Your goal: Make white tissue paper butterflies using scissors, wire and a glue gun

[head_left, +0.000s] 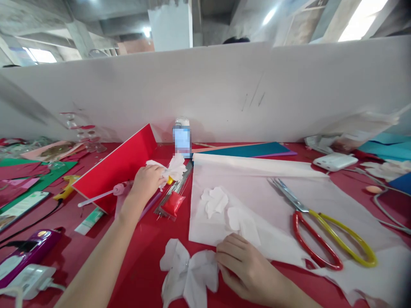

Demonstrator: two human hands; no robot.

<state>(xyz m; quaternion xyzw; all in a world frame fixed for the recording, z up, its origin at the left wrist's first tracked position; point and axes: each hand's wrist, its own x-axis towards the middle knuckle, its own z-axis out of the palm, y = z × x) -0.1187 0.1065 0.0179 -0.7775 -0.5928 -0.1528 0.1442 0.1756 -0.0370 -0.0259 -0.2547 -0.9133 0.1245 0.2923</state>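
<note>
Left hand [146, 184] pinched a white tissue-paper flower [176, 168] left of the tissue sheet [231, 171], raising it clear; right hand [247, 267], loosely curled, pressed the sheet's lower edge, steadying it

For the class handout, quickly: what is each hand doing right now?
Left hand: closed, holding a white tissue-paper flower.
Right hand: on white tissue paper; grip cannot be told.

Red-and-yellow scissors [324, 239] lie right of a red card [112, 171].
</note>
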